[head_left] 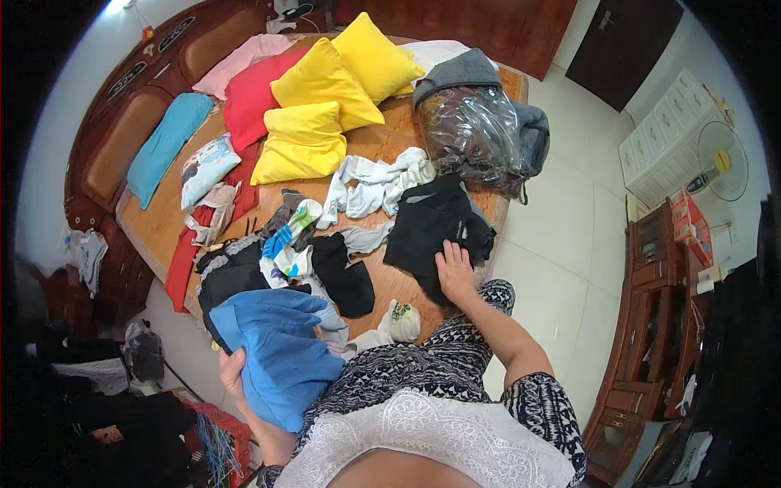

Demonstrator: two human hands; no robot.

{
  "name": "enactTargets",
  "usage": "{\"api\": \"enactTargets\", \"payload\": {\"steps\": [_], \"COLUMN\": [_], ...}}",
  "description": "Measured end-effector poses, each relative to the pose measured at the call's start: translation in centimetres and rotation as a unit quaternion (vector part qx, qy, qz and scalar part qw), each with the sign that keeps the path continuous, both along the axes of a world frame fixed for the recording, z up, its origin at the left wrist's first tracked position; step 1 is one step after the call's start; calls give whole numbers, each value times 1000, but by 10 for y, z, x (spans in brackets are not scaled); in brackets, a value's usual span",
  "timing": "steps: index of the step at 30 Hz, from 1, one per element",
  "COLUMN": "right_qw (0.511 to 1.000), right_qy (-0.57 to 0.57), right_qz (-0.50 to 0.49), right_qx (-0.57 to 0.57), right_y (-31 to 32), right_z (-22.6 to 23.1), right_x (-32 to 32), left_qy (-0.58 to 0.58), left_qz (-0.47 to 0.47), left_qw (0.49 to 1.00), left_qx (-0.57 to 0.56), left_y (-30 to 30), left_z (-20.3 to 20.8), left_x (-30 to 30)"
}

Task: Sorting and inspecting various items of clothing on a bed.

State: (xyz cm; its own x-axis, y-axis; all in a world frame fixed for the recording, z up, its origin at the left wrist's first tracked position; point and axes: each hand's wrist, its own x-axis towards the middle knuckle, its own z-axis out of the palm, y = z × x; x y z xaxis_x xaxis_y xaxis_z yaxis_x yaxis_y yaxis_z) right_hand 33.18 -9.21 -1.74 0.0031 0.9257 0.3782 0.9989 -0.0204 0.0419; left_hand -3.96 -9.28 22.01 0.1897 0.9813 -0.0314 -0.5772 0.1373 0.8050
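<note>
My left hand [233,371] grips the edge of a bright blue piece of clothing [281,350] that hangs in soft folds at my left side. The kind of garment cannot be told. My right hand [454,268] lies flat with fingers spread on a black garment [427,236] near the bed's right edge. Between the two hands, a black piece of cloth [342,276] and a white, blue and green patterned cloth [289,244] are heaped together. Close to my lap sits a small bunched white cloth [402,322].
Several yellow cushions [325,85], a red pillow [252,98] and a teal pillow [169,146] lie toward the headboard [110,154]. A clear plastic bag with grey fabric [472,122] stands at the far right corner. On the right are a fan [720,163], white drawers [667,130] and a wooden cabinet [634,350].
</note>
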Motion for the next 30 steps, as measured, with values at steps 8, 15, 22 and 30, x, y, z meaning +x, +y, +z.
{"api": "enactTargets", "payload": {"steps": [8,15,22,30], "right_qw": [978,607,459,466], "right_qy": [98,783,830,830], "right_qz": [59,-130,-291,-298], "right_qx": [-175,40,123,77], "right_y": [52,107,81,57], "right_z": [47,112,65,55], "right_x": [29,102,161,157], "left_qy": [3,-7,-17,-11], "left_qz": [19,31,30,6], "left_qw": [1000,999,999,999], "left_qx": [4,-22,-23,-48], "left_y": [2,-4,-11,-4], "left_z": [-20,-14,9,-12], "left_x": [-23,-13,6,-10]}}
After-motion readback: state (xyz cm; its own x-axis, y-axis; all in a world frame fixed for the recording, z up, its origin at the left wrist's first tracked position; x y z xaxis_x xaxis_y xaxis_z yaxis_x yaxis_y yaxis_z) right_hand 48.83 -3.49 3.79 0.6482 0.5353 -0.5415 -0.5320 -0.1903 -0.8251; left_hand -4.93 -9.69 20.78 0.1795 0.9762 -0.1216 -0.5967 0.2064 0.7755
